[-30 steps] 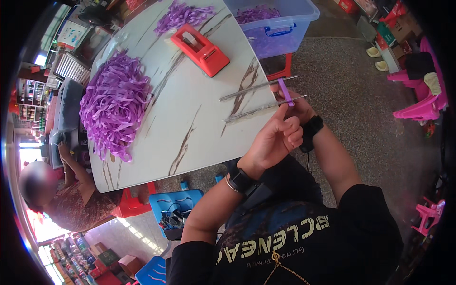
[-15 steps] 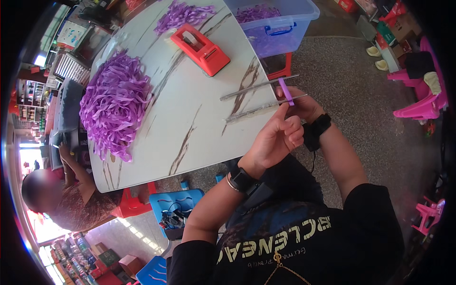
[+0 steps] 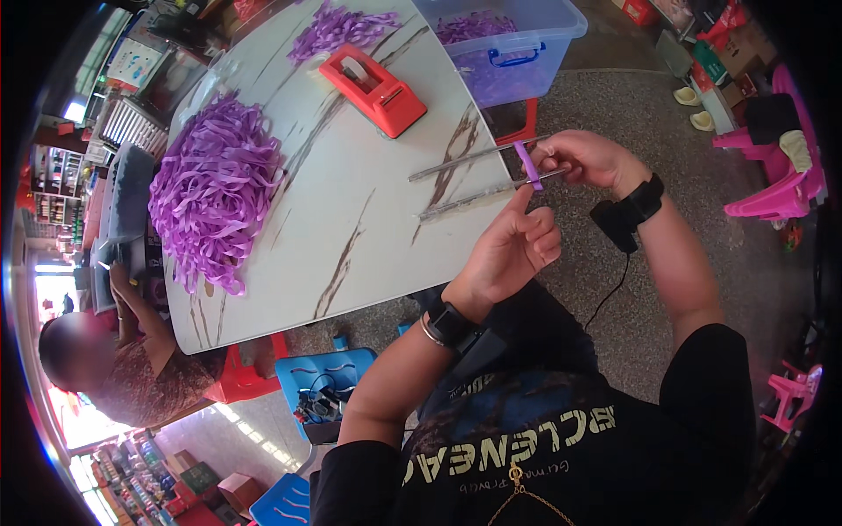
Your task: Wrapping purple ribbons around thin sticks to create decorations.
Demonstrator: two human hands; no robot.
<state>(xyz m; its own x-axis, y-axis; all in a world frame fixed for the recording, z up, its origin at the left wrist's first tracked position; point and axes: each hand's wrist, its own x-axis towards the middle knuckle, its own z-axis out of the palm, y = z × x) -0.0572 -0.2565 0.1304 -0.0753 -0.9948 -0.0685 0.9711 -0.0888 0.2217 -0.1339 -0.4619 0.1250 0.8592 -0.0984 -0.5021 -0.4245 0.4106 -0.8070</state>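
Two thin metal rods (image 3: 465,202) reach out past the right edge of the table, side by side. A purple ribbon (image 3: 529,167) is wrapped across both near their outer ends. My left hand (image 3: 517,238) points its index finger up, the tip touching the ribbon at the nearer rod; its other fingers are loosely curled. Beyond the rod ends, my right hand (image 3: 583,159) has its fingers pinched together right beside the ribbon. Whatever lies between those fingertips is too small and covered to make out.
On the white marbled table (image 3: 351,263) lie a big heap of purple ribbon loops (image 3: 215,193), a smaller pile (image 3: 338,31) and a red tape dispenser (image 3: 373,92). A clear bin (image 3: 517,74) stands beyond the right edge. Another person (image 3: 140,359) sits at left.
My right hand has swung up and to the right, from behind the ribbon to beyond the rod ends. The left hand stays nearly in place, its index finger still at the ribbon.
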